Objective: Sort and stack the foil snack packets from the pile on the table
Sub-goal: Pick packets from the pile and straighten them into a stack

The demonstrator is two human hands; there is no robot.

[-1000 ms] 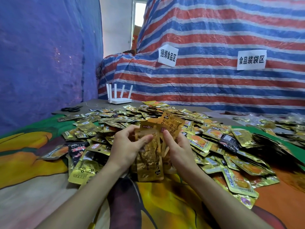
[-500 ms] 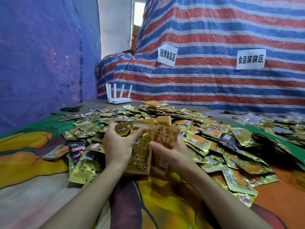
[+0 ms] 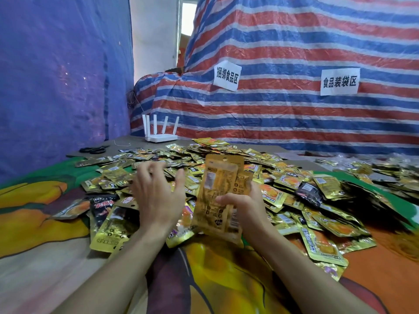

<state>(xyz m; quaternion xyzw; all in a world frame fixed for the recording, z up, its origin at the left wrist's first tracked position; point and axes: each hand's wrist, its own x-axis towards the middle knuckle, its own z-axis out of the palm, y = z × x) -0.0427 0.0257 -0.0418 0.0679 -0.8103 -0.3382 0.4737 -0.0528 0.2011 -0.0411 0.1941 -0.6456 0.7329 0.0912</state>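
Foil snack packets (image 3: 283,177) lie in a wide, loose pile across the desk (image 3: 34,279). A gold stack (image 3: 217,196) of them stands upright in the right hand (image 3: 246,207), just above the near edge of that pile. Half a second ago both hands were clasped on this stack together. Now the left hand (image 3: 156,196) has let go and hovers beside it over the pile, fingers spread and holding nothing, while the right hand alone grips the stack by its lower half. I judge that the bundle has been squared and the freed hand is going for the next matching packet. With most of the pile still loose, the sorting looks far from done. Two white paper signs hang on the striped tarp (image 3: 294,41) behind: the left sign (image 3: 227,75) reads 捆绑食品区 and the right sign (image 3: 339,82) reads 食品装袋区. The printing on the packets themselves is too small and blurred to read.
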